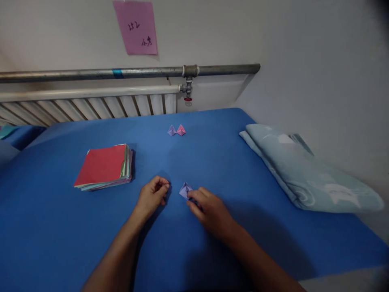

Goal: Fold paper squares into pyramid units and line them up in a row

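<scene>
My right hand pinches the near right edge of a small purple folded-paper piece between thumb and forefinger. The piece is pointed and sits low over the blue sheet, its right part hidden by my fingers. To its left, my left hand hovers close to the sheet with fingers curled in and thumb against them; nothing shows in it. Farther back, two similar folded-paper pieces, one purple and one pink, lie side by side with their corners touching or nearly so.
A stack of coloured paper with a red sheet on top lies at the left. On the right, a folded pale-blue blanket rests against the wall. Beyond the blue bed sheet are a radiator and a metal pipe.
</scene>
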`<control>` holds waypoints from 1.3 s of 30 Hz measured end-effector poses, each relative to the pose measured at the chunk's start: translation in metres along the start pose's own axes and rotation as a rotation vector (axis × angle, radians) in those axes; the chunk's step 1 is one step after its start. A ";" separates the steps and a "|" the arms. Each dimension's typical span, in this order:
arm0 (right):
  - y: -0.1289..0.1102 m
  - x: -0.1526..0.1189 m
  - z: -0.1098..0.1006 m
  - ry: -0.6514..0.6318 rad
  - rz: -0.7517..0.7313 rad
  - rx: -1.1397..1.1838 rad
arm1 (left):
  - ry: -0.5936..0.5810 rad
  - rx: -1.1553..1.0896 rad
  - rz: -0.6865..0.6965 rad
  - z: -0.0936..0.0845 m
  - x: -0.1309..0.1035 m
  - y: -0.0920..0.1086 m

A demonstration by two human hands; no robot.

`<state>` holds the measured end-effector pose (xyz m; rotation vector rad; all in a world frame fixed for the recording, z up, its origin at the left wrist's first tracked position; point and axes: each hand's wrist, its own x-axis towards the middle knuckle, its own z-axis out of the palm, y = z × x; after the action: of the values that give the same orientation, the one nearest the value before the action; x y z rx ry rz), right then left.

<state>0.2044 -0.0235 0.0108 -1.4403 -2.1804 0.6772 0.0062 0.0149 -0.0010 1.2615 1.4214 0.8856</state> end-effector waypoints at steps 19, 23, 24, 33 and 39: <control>0.057 0.106 -0.044 0.542 -0.005 0.030 | 0.050 0.109 0.069 0.013 0.005 -0.012; 0.086 0.169 -0.039 0.588 -0.023 -0.036 | 0.090 0.164 0.150 0.017 0.008 -0.011; 0.092 0.180 -0.036 0.587 -0.025 -0.047 | 0.091 0.165 0.157 0.018 0.008 -0.011; 0.118 0.217 -0.032 0.491 -0.064 -0.160 | 0.058 0.186 0.120 0.020 0.007 -0.021; 0.123 0.224 -0.033 0.457 -0.088 -0.216 | 0.044 0.212 0.106 0.018 0.007 -0.020</control>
<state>0.2309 0.2306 -0.0189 -1.4227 -1.9775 0.0655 0.0192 0.0166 -0.0263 1.4959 1.5257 0.8548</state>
